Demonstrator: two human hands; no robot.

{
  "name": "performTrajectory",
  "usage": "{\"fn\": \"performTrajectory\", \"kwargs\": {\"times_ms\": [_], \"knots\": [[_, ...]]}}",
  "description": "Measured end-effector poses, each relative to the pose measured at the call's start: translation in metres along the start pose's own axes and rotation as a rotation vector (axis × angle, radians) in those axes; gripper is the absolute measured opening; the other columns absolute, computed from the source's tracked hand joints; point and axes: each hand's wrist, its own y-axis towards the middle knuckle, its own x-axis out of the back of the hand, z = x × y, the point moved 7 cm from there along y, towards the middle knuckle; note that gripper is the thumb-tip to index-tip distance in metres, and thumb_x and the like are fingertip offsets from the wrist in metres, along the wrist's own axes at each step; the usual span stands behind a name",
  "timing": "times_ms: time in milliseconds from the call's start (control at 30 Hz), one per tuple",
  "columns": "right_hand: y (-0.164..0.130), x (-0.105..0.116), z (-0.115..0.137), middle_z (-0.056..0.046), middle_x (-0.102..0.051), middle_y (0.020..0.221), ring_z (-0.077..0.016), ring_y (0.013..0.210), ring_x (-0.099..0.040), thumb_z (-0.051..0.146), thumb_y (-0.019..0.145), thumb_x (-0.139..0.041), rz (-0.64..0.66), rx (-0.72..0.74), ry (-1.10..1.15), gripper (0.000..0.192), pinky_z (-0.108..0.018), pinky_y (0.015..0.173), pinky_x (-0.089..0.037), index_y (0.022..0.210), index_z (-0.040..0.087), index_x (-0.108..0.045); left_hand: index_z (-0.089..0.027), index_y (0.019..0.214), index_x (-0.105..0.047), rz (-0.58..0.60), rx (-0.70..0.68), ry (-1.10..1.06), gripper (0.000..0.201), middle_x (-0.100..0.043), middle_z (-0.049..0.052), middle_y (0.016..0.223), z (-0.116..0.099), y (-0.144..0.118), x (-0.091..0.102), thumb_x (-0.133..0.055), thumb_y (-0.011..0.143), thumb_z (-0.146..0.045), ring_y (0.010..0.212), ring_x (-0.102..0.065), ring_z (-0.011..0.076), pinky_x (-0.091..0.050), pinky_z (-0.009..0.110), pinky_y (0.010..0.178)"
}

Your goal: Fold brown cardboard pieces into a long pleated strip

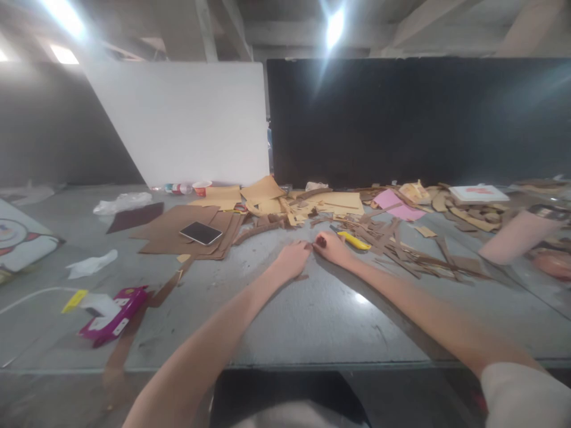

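My left hand point(293, 258) rests low over the table with its fingers bent together; what they hold, if anything, is hidden. Close beside it, my right hand point(333, 248) is closed on a small dark brown piece point(321, 242), too small to name. The fingertips of both hands nearly meet. Under the left wrist lies a thin brown scrap point(301, 277). A yellow-handled cutter point(354, 240) lies just beyond the right hand, near many brown strips point(397, 244).
Brown sheets point(178, 229) with a phone point(200, 233) on top lie to the left. A magenta power strip point(116, 316) sits at the front left. Tan sheets point(263, 191) and a pink sheet point(398, 205) are at the back. A pink bottle point(520, 235) lies at right.
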Motion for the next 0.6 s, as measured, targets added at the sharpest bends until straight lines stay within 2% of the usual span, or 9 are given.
{"fn": "performTrajectory", "kwargs": {"times_ms": [167, 333, 500, 600], "knots": [[-0.006, 0.007, 0.012, -0.006, -0.071, 0.089, -0.0220, 0.088, -0.063, 0.032, 0.101, -0.064, -0.032, 0.114, -0.059, 0.024, -0.037, 0.087, -0.036, 0.081, 0.020, -0.066, -0.013, 0.131, -0.064, -0.013, 0.014, 0.046, 0.048, -0.067, 0.019, 0.123, -0.003, -0.001, 0.001, -0.080, 0.086, -0.020, 0.120, -0.059, 0.0361, -0.049, 0.043, 0.098], [-0.006, 0.004, 0.020, -0.003, -0.066, 0.076, -0.0176, 0.076, -0.059, 0.030, 0.106, -0.057, 0.020, 0.204, -0.047, 0.039, -0.034, 0.082, -0.037, 0.068, 0.019, -0.061, -0.012, 0.133, -0.065, -0.025, 0.094, 0.013, 0.039, -0.067, 0.018, 0.124, 0.004, -0.004, 0.007, -0.057, 0.095, -0.008, 0.123, -0.056, 0.0346, -0.049, 0.043, 0.097], [-0.013, -0.001, 0.034, -0.001, -0.067, 0.082, -0.0160, 0.078, -0.061, 0.032, 0.107, -0.058, 0.084, 0.404, -0.003, 0.034, -0.034, 0.085, -0.038, 0.078, 0.020, -0.072, -0.013, 0.127, -0.067, -0.021, 0.075, -0.010, 0.033, -0.067, 0.017, 0.126, 0.007, -0.006, 0.008, -0.052, 0.098, -0.009, 0.126, -0.055, 0.0330, -0.046, 0.043, 0.105], [-0.015, -0.002, 0.035, -0.002, -0.068, 0.085, -0.0164, 0.080, -0.061, 0.032, 0.109, -0.056, 0.073, 0.444, -0.018, 0.033, -0.035, 0.087, -0.037, 0.084, 0.020, -0.074, -0.014, 0.129, -0.066, -0.034, 0.079, -0.025, 0.036, -0.067, 0.017, 0.129, 0.007, -0.007, 0.008, -0.052, 0.097, -0.009, 0.125, -0.056, 0.0332, -0.046, 0.044, 0.106]]}}
